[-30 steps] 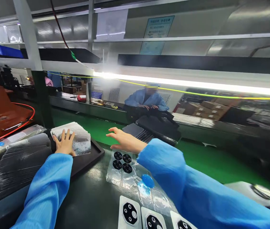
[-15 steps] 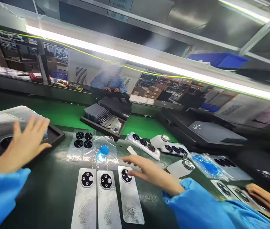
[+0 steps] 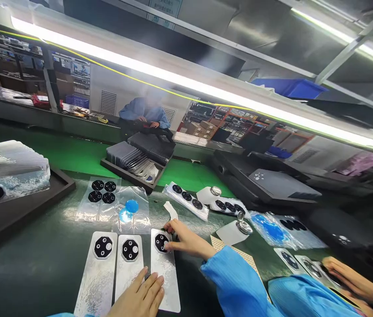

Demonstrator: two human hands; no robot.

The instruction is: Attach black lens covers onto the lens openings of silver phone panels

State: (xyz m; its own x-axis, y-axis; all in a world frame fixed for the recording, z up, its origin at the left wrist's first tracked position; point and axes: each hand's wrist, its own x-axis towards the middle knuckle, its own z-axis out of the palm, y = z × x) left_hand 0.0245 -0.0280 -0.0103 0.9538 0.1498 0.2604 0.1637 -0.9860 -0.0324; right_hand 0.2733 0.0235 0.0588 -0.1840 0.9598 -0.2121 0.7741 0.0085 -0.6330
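Note:
Three silver phone back covers lie side by side before me, each with a black camera disc at its top: the left cover [image 3: 96, 277], the middle cover [image 3: 127, 264] and the right cover [image 3: 170, 281]. My left hand [image 3: 140, 293] rests flat, fingers outstretched, across the lower parts of the middle and right covers. At the top of the right cover, my right hand [image 3: 184, 240] has its fingers curled at the upper corner. Its thumb presses the edge of the black disc [image 3: 160, 242], partly hiding it. A white strip [image 3: 170, 210] lies just behind those fingers.
Left stands a dark tray [image 3: 61, 180] with stacked covers. Beyond my hands are a bag of black discs [image 3: 102, 193], blue round stickers [image 3: 131, 206] and white dispenser bottles [image 3: 231, 233]. A co-worker's hand [image 3: 348, 273] is at right. Another person [image 3: 147, 112] sits across.
My left hand has come from the tray of stacked covers down onto the middle and right covers. My right hand has closed in on the right cover's top. The view has shifted right.

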